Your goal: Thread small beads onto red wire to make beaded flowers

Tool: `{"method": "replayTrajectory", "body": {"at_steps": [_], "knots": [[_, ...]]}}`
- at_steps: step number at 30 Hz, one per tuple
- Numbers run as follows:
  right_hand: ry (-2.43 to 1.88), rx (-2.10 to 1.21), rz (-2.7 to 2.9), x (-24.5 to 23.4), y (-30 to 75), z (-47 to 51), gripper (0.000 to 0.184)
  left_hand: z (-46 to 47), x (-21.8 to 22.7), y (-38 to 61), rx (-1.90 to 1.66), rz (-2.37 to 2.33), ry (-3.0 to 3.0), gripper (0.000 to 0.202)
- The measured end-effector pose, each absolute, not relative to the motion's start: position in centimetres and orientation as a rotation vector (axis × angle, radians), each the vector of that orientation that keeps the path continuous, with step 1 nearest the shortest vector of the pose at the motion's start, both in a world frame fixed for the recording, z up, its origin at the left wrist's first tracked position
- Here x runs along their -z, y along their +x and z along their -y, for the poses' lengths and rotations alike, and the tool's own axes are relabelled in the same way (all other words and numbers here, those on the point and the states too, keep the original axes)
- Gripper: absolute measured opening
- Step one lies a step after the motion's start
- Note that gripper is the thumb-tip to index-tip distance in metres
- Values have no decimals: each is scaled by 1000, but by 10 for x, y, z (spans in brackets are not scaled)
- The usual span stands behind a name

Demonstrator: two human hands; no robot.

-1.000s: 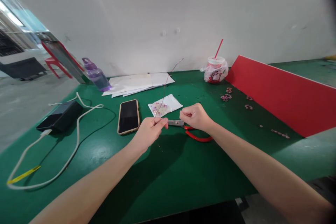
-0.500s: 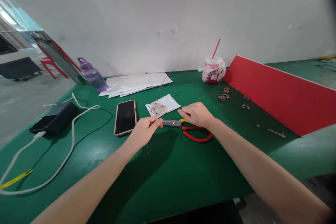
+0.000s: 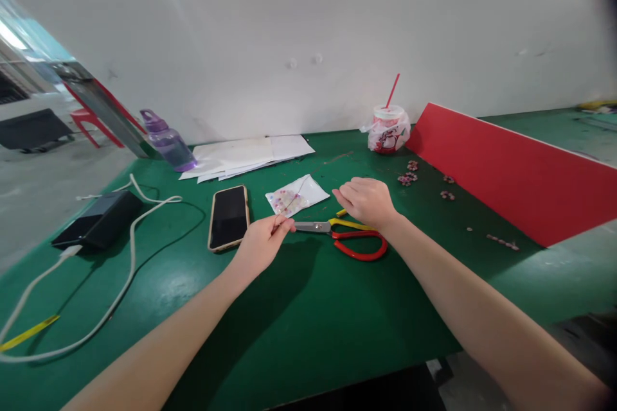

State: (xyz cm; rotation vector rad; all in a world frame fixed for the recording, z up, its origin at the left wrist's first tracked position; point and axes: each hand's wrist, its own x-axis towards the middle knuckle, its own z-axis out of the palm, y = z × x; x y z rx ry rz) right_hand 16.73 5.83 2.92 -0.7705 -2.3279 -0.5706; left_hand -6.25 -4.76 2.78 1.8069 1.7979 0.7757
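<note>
My left hand [image 3: 265, 239] is closed, with thumb and forefinger pinching a thin reddish strand [image 3: 315, 172]. The strand slants up and right from the fingers, passing over a small plastic packet [image 3: 313, 190] of tiny coloured beads. Scissors [image 3: 332, 229] with red and yellow handles lie on the green table, their blade tips hidden beside my left fingertips. My right hand [image 3: 367, 200] hovers by the yellow handle, its fingers curled shut. Whatever it may hold is too small to make out. A phone [image 3: 229, 218] lies left of the packet.
Several beaded flower rings [image 3: 407, 178] and a short beaded row [image 3: 502, 243] lie at right, before a slanted red board [image 3: 520, 173]. Behind are a bagged drink cup [image 3: 387, 131], papers [image 3: 241, 157] and a purple bottle [image 3: 169, 144]. A black device [image 3: 99, 218] with white cable sits left.
The strand has swung down and to the right from a steeper slant. My right hand has lifted slightly up and away from the scissors, baring more of the yellow handle.
</note>
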Motion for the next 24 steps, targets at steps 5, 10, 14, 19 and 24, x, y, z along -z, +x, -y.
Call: {"method": "replayTrajectory", "body": {"at_steps": [5, 10, 14, 19, 24], "knots": [[-630, 482, 2237, -36, 150, -38, 20, 49, -27, -62, -861, -1804, 1825, 35], [-436, 280, 2358, -29, 134, -22, 21, 52, -28, -61, -947, -1783, 1884, 34], [-456, 178, 2342, -19, 131, -21, 16, 52, -27, -62, -944, -1787, 1906, 35], [-444, 129, 2390, -13, 132, -23, 18, 51, -24, -63, -818, -1846, 1998, 34], [-411, 142, 2446, -13, 132, -21, 21, 54, -19, -58, -719, -1794, 2107, 28]]}}
